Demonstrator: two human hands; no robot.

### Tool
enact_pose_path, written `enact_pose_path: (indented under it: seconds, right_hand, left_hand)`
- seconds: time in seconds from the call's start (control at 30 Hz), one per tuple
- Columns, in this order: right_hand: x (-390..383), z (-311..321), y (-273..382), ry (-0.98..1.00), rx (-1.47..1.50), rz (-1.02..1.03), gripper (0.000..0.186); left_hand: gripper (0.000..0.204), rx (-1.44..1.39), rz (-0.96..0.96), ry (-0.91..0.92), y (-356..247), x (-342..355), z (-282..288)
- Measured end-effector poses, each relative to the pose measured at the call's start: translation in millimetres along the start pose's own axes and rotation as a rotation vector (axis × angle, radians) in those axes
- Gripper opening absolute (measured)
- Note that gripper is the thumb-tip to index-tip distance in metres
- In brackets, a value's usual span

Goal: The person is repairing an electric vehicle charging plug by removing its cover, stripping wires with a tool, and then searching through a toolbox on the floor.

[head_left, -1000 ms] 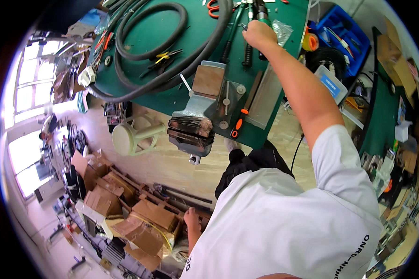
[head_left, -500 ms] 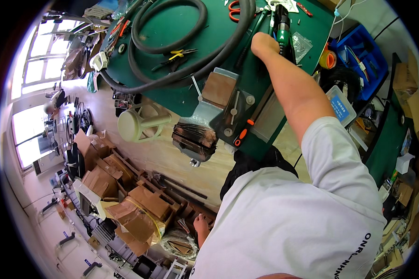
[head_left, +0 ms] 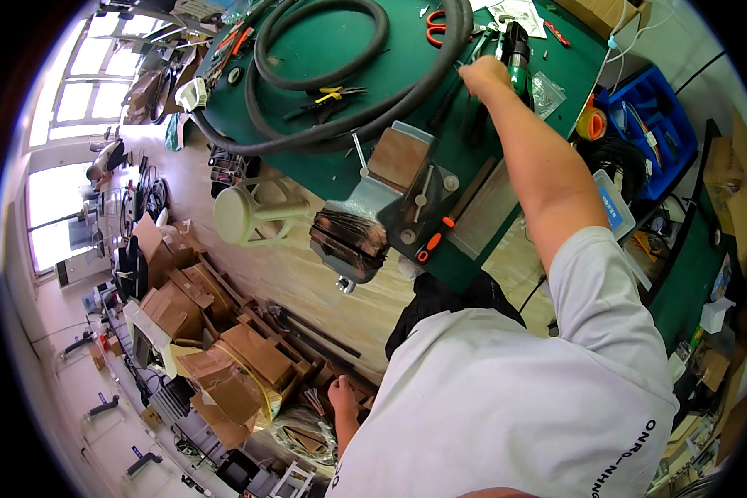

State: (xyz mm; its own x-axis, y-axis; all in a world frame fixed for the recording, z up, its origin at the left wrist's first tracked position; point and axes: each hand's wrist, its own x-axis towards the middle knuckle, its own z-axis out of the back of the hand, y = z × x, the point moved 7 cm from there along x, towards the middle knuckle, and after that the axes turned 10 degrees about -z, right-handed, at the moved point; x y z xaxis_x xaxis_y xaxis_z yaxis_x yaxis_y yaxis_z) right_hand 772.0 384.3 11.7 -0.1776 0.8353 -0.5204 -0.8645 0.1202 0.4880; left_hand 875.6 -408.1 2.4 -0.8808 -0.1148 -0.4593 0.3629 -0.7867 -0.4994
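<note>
My right hand (head_left: 485,76) reaches to the far side of the green workbench (head_left: 427,79), its fingers closed around something I cannot make out. Just right of it lies a green-and-black hand tool (head_left: 516,58). Dark tool handles (head_left: 475,124) show below the fist, and pliers-like jaws (head_left: 483,41) lie beyond it. My left hand (head_left: 341,395) hangs low by my side, fingers curled, with nothing visible in them. A grey bench vise (head_left: 357,232) is fixed at the bench's near edge. Beside it lies an orange-and-black screwdriver (head_left: 429,247).
A thick black cable (head_left: 373,124) loops over the bench. Yellow-handled pliers (head_left: 330,96) and red-handled scissors (head_left: 436,29) lie near it. A blue tray (head_left: 651,108) stands right, a round stool (head_left: 239,214) left. Cardboard boxes (head_left: 174,303) fill the lower left. Another person (head_left: 106,158) is far left.
My right hand has shifted slightly up and right in the picture, past the near end of the green-and-black tool. The whole view has tilted a little. My left hand still hangs low.
</note>
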Motion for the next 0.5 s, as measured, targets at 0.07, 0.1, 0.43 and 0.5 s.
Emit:
enact_pose_path:
  seconds: [0.07, 0.1, 0.43, 0.5]
  right_hand:
    - [-15, 19, 12, 0.014, 0.221, 0.043, 0.027]
    - [-25, 36, 17, -0.037, 0.356, 0.139, 0.032]
    - [-243, 59, 9, 0.521, 1.278, 0.393, 0.011]
    - [-287, 36, 11, 0.672, 1.309, 0.337, 0.011]
  left_hand:
    - [0.028, -0.004, 0.041, -0.022, 9, 0, 4]
    - [0.027, -0.030, 0.022, -0.034, 10, 8, 4]
    - [0.023, -0.695, -0.300, -0.078, -266, 14, 49]
    - [0.025, -0.904, -0.394, 0.056, -317, 7, 49]
